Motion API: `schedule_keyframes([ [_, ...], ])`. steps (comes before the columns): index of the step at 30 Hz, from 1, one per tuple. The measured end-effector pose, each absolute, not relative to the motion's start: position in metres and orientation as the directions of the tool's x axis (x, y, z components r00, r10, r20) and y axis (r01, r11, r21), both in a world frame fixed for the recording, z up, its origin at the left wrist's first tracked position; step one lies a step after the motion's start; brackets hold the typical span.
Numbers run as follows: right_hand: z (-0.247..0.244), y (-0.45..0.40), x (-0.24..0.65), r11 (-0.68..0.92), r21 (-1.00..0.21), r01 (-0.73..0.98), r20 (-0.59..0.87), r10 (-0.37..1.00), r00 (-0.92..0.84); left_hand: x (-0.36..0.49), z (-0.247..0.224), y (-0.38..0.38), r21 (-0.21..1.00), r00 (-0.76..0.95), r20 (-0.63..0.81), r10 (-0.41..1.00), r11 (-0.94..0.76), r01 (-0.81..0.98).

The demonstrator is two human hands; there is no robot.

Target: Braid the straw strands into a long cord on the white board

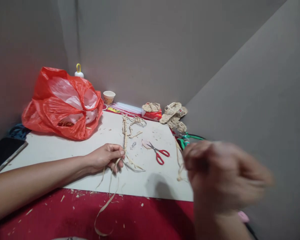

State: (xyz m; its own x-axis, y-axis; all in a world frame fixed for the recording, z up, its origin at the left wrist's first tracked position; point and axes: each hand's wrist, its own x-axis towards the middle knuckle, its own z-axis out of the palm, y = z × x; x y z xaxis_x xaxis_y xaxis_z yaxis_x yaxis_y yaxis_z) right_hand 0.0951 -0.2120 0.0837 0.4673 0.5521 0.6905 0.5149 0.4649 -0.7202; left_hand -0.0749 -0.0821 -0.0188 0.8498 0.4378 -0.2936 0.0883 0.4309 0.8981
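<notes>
My left hand (106,156) is closed on the near end of a straw braid (125,131), pinched between thumb and fingers low over the white board. Loose strands (103,210) trail from that end toward me, past the board's front edge. My right hand (225,176) is raised close to the camera at the right, smeared by motion. Its fingers look bent, but what they hold, if anything, cannot be made out. Between the hands, scissors with red handles (160,156) lie partly open on the board.
A red plastic bag (65,106) stands at the left, near a dark flat device (7,153). Along the back are a paper cup (109,96), a red packet (152,115) and woven straw sandals (173,115). The white board (95,183) lies on a red surface (77,216) with straw scraps. Grey walls enclose it.
</notes>
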Motion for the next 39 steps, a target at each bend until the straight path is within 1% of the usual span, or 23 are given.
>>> schedule_keyframes([
  [1,0.098,-0.214,0.104,0.540,-0.668,0.512,0.741,0.422,0.521,-0.076,-0.019,-0.082,0.901,0.853,-0.295,0.431,0.423,0.098],
  [2,0.110,-0.215,0.113,0.586,-0.622,0.520,0.772,0.348,0.531,-0.076,-0.020,-0.082,0.903,0.857,-0.293,0.425,0.417,0.102],
  [3,0.120,-0.217,0.124,0.580,-0.618,0.531,0.775,0.334,0.537,-0.077,-0.020,-0.081,0.906,0.859,-0.289,0.422,0.411,0.102],
  [4,0.126,-0.219,0.135,0.540,-0.649,0.536,0.752,0.350,0.558,-0.077,-0.020,-0.081,0.908,0.860,-0.284,0.424,0.408,0.098],
  [5,0.129,-0.221,0.147,0.460,-0.694,0.554,0.719,0.395,0.572,-0.077,-0.020,-0.081,0.910,0.860,-0.278,0.429,0.405,0.093],
  [6,0.127,-0.223,0.159,0.322,-0.752,0.575,0.653,0.487,0.581,-0.076,-0.020,-0.081,0.912,0.860,-0.269,0.434,0.402,0.083],
  [7,0.122,-0.225,0.170,0.145,-0.779,0.610,0.564,0.587,0.580,-0.076,-0.019,-0.081,0.914,0.860,-0.258,0.439,0.400,0.070],
  [8,0.113,-0.227,0.180,-0.052,-0.763,0.644,0.434,0.698,0.570,-0.076,-0.018,-0.082,0.914,0.861,-0.251,0.442,0.402,0.059],
  [9,0.102,-0.229,0.189,-0.202,-0.715,0.669,0.286,0.789,0.544,-0.075,-0.017,-0.082,0.912,0.862,-0.252,0.440,0.407,0.059],
  [10,0.089,-0.229,0.197,-0.295,-0.651,0.699,0.151,0.852,0.501,-0.075,-0.016,-0.082,0.907,0.862,-0.261,0.435,0.415,0.066],
  [11,0.076,-0.230,0.204,-0.348,-0.563,0.750,0.060,0.888,0.457,-0.075,-0.014,-0.082,0.902,0.861,-0.276,0.427,0.425,0.078],
  [12,0.063,-0.230,0.209,-0.374,-0.528,0.763,0.034,0.888,0.458,-0.076,-0.013,-0.083,0.896,0.860,-0.290,0.419,0.435,0.090],
  [14,0.042,-0.228,0.216,-0.399,-0.491,0.775,0.037,0.879,0.476,-0.076,-0.010,-0.083,0.890,0.862,-0.303,0.407,0.445,0.103],
  [16,0.028,-0.225,0.220,-0.411,-0.479,0.775,0.073,0.862,0.502,-0.076,-0.008,-0.083,0.891,0.865,-0.297,0.404,0.443,0.099],
  [20,0.017,-0.215,0.227,-0.419,-0.509,0.752,0.107,0.836,0.538,-0.077,-0.007,-0.082,0.890,0.866,-0.306,0.395,0.441,0.113],
  [25,0.020,-0.200,0.243,-0.401,-0.624,0.670,0.019,0.850,0.526,-0.077,-0.012,-0.080,0.889,0.880,-0.291,0.374,0.447,0.104],
  [29,0.029,-0.201,0.238,-0.357,-0.736,0.575,-0.057,0.879,0.473,-0.076,-0.015,-0.079,0.887,0.888,-0.280,0.364,0.451,0.094],
  [31,0.033,-0.204,0.227,-0.316,-0.827,0.464,-0.100,0.896,0.432,-0.076,-0.016,-0.079,0.884,0.887,-0.285,0.363,0.457,0.097],
  [33,0.033,-0.206,0.212,-0.288,-0.913,0.290,-0.161,0.906,0.391,-0.076,-0.016,-0.079,0.880,0.888,-0.285,0.362,0.466,0.092],
  [35,0.031,-0.208,0.197,-0.277,-0.947,0.163,-0.211,0.918,0.335,-0.076,-0.018,-0.078,0.876,0.891,-0.280,0.358,0.475,0.084],
  [37,0.027,-0.209,0.181,-0.288,-0.943,0.166,-0.239,0.935,0.261,-0.077,-0.019,-0.078,0.873,0.896,-0.274,0.350,0.482,0.079],
  [39,0.020,-0.210,0.167,-0.297,-0.923,0.243,-0.245,0.944,0.221,-0.077,-0.019,-0.078,0.873,0.897,-0.274,0.346,0.482,0.080],
])
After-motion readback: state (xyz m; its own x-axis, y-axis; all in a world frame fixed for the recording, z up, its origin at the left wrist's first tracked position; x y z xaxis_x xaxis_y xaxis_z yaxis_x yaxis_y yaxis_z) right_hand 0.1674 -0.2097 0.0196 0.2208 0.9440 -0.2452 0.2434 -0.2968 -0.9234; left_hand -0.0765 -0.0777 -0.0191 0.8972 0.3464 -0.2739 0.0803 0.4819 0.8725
